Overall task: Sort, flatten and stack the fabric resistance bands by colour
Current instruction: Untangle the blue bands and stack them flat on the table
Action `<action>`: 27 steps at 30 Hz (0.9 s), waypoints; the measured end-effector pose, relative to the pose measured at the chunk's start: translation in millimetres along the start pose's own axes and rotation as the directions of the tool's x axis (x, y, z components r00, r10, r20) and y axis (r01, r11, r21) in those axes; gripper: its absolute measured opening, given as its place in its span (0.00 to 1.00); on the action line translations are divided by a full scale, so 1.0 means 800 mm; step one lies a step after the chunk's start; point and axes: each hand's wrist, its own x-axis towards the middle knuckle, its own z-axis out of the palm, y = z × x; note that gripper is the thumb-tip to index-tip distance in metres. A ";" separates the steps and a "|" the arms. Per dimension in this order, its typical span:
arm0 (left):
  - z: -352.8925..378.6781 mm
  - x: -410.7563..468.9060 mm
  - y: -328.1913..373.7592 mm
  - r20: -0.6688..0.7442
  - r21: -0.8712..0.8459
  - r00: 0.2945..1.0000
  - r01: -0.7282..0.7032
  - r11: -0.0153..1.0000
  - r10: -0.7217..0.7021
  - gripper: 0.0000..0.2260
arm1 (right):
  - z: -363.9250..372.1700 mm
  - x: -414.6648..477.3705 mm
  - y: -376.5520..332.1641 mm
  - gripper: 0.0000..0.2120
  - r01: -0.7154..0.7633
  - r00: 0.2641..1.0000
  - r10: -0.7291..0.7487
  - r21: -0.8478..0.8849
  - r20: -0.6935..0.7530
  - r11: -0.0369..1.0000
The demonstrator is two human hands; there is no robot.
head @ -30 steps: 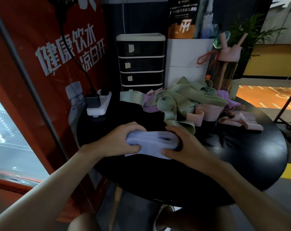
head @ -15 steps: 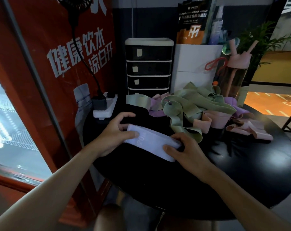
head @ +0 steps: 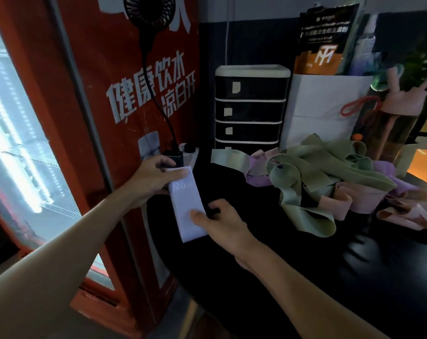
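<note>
Holding a flat lavender band (head: 186, 211) at both ends, a person works at the left edge of a black round surface (head: 305, 277). The left hand (head: 153, 182) grasps the far end, thumb on top, fingers under. The right hand (head: 222, 223) grasps the near end, thumb pressed on top, fingers curled round the right edge. The band runs lengthwise away from the person, "20" printed near the far end. Its near end looks thick, like several layers; cannot tell how many. Cannot tell if the band rests on the surface or is lifted just off it.

A loose pile sits at the back right of the surface, well apart from the hands. Green bands (head: 330, 172) are on top and looped, with one green loop hanging toward the front. Pink bands (head: 369, 201) are under and to the right of the green ones. Purple bands (head: 257, 179) poke out on the left of the pile and on the far right.

Behind the pile stand a black drawer unit (head: 250, 106) with a white top, a white box (head: 327, 106) and a pink-lidded bottle (head: 398, 123). A white power strip (head: 190, 151) lies at the back left, just beyond the left hand. A red fridge (head: 97, 94) with white lettering stands left of the surface, with a small black fan (head: 148, 11) at the top.
</note>
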 end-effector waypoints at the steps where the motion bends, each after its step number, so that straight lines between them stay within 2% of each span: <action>1: -0.002 0.002 -0.005 0.039 0.004 0.999 0.014 1.000 -0.014 0.19 | 0.007 -0.001 0.001 0.24 0.048 0.999 -0.049 -0.131 0.000 0.990; 4: -0.005 0.010 -0.027 0.102 0.044 0.995 0.015 0.999 -0.020 0.17 | 0.015 -0.016 0.006 0.21 0.220 0.962 -0.266 -0.413 -0.057 0.884; 5: -0.006 0.011 -0.033 0.106 0.057 0.994 0.007 0.998 -0.013 0.17 | 0.015 -0.020 0.009 0.24 0.256 0.948 -0.312 -0.438 -0.059 0.862; 7: -0.007 0.017 -0.041 0.119 0.073 0.993 -0.001 0.997 -0.008 0.16 | 0.012 -0.023 0.011 0.33 0.270 0.951 -0.307 -0.368 -0.045 0.890; 8: -0.007 0.019 -0.042 0.123 0.089 0.992 -0.007 0.996 -0.004 0.16 | 0.011 -0.023 0.012 0.34 0.276 0.954 -0.300 -0.327 -0.026 0.904; 10: -0.006 0.021 -0.043 0.118 0.162 0.992 -0.066 0.985 0.047 0.16 | 0.012 -0.023 0.013 0.31 0.363 0.925 -0.380 -0.371 0.031 0.855; 13: -0.010 0.020 -0.048 0.096 0.345 0.979 -0.204 0.916 0.182 0.17 | 0.015 -0.021 0.016 0.25 0.416 0.898 -0.437 -0.401 0.042 0.816; 15: -0.017 0.007 -0.051 0.010 0.378 0.961 -0.260 0.889 0.276 0.16 | 0.015 -0.020 0.018 0.24 0.418 0.898 -0.438 -0.382 0.036 0.825; 17: -0.021 -0.020 -0.051 -0.037 0.388 0.897 -0.393 0.834 0.440 0.15 | 0.014 -0.019 0.018 0.24 0.423 0.895 -0.446 -0.371 0.028 0.826; 19: -0.020 -0.053 -0.050 0.019 0.379 0.833 -0.518 0.767 0.553 0.13 | 0.014 -0.019 0.016 0.23 0.418 0.897 -0.441 -0.359 0.021 0.834; 21: -0.015 -0.076 -0.054 0.128 0.352 0.858 -0.509 0.785 0.498 0.17 | 0.015 -0.018 0.016 0.24 0.410 0.902 -0.432 -0.357 0.018 0.839; 23: -0.010 -0.083 -0.063 0.231 0.397 0.881 -0.472 0.787 0.412 0.24 | 0.016 -0.018 0.018 0.26 0.399 0.905 -0.425 -0.343 -0.001 0.850; 27: -0.007 -0.083 -0.068 0.248 0.454 0.900 -0.436 0.777 0.359 0.26 | 0.017 -0.019 0.020 0.33 0.382 0.914 -0.406 -0.293 -0.021 0.876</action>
